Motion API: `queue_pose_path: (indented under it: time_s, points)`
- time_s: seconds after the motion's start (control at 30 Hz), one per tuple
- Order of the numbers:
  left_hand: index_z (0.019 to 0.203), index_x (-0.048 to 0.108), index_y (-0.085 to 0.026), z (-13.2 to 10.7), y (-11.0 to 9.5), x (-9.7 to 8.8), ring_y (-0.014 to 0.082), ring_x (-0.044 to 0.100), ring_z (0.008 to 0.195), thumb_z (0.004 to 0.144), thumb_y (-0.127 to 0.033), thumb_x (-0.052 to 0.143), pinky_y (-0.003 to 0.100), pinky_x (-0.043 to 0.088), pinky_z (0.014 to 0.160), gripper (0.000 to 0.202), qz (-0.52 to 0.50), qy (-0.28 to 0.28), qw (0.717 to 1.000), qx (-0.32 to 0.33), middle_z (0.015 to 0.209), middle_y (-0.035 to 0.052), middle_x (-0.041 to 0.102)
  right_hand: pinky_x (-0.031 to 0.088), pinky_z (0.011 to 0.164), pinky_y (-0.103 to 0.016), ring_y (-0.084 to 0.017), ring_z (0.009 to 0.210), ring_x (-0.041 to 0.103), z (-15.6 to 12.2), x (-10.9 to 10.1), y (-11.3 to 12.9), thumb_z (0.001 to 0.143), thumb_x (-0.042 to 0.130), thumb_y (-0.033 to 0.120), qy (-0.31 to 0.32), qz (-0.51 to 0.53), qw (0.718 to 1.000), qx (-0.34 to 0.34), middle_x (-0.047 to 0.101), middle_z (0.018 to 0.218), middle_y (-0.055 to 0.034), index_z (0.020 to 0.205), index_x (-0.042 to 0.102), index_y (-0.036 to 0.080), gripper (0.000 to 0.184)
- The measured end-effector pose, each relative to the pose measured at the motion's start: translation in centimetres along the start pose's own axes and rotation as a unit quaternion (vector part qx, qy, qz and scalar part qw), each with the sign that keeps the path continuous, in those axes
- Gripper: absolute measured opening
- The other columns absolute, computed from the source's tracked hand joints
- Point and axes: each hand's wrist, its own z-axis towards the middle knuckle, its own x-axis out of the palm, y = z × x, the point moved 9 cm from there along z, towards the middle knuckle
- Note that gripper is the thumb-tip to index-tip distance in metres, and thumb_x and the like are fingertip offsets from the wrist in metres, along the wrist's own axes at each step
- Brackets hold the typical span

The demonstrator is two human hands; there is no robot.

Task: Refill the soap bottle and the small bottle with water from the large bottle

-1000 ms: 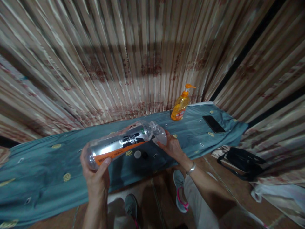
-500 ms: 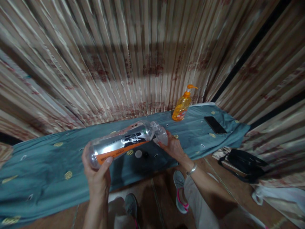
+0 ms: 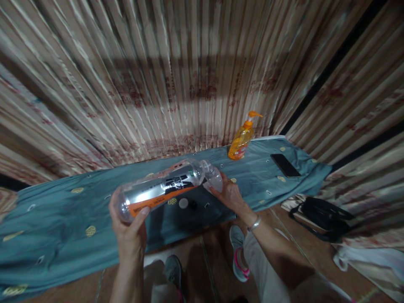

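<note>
A large clear plastic bottle [image 3: 158, 190] with an orange and black label lies nearly level in the air above a table covered by a teal cloth [image 3: 57, 219]. My left hand [image 3: 128, 229] grips its base end. My right hand [image 3: 229, 194] is closed on a small clear container [image 3: 213, 180] held against the bottle's mouth. Two small caps, one white [image 3: 183, 203] and one dark [image 3: 192, 204], lie on the cloth under the bottle.
An orange pump bottle [image 3: 241, 141] stands at the back of the table, with a black phone [image 3: 285, 165] to its right. Striped curtains hang behind. A black bag [image 3: 322, 212] lies on the floor at right. My shoes [image 3: 238, 252] show below the table edge.
Almost nothing differs; the view shifted slightly and the big bottle stays tipped against the small container in the same pose.
</note>
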Motion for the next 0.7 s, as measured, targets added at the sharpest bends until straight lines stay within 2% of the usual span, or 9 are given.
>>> queue_pose_path:
  time_s: [0.13,0.23,0.4,0.57,0.7]
  points:
    - [0.15,0.083,-0.037,-0.17,-0.04,-0.06,0.0321,0.074,0.154,0.055,-0.046,0.127,0.04,0.06,0.13,0.104,0.001,0.008,1.0,0.001,0.16,0.0039,0.082,0.083,0.1,-0.048,-0.039,0.112,0.099,-0.07,0.24,-0.18,0.106,0.099,0.038,0.005,-0.011,1.0,0.01,0.1,0.125,-0.0228,0.17,0.077,0.015,0.071]
    - [0.154,0.082,-0.037,-0.16,-0.04,-0.11,0.0323,0.074,0.151,0.062,-0.049,0.125,0.042,0.062,0.128,0.102,0.011,0.014,1.0,0.01,0.159,0.0051,0.082,0.083,0.105,-0.049,-0.039,0.118,0.1,-0.08,0.22,-0.13,0.106,0.099,0.035,0.005,-0.009,1.0,0.016,0.1,0.132,-0.024,0.17,0.077,0.014,0.072]
    - [0.15,0.082,-0.034,0.04,-0.01,-0.13,0.0315,0.074,0.146,0.054,-0.053,0.127,0.038,0.064,0.119,0.108,0.007,0.007,1.0,0.015,0.154,0.0056,0.082,0.084,0.105,-0.055,-0.044,0.118,0.099,-0.06,0.17,-0.07,0.106,0.1,0.036,0.007,-0.002,1.0,0.021,0.099,0.129,-0.0258,0.17,0.079,0.015,0.071]
    - [0.151,0.081,-0.037,-0.24,-0.15,0.27,0.0347,0.071,0.158,0.058,-0.047,0.125,0.043,0.06,0.13,0.104,0.002,0.014,1.0,-0.008,0.162,0.0052,0.08,0.085,0.105,-0.058,-0.043,0.117,0.098,-0.03,0.09,-0.13,0.107,0.099,0.038,0.009,0.005,1.0,0.021,0.099,0.127,-0.0249,0.171,0.079,0.017,0.07]
    - [0.149,0.082,-0.036,-0.42,-0.12,0.17,0.0353,0.07,0.159,0.056,-0.043,0.124,0.044,0.059,0.132,0.102,0.0,0.004,1.0,-0.021,0.163,0.0058,0.081,0.085,0.103,-0.059,-0.043,0.115,0.098,0.0,0.08,-0.16,0.105,0.1,0.035,0.01,0.012,1.0,0.015,0.099,0.126,-0.0221,0.173,0.077,0.022,0.073]
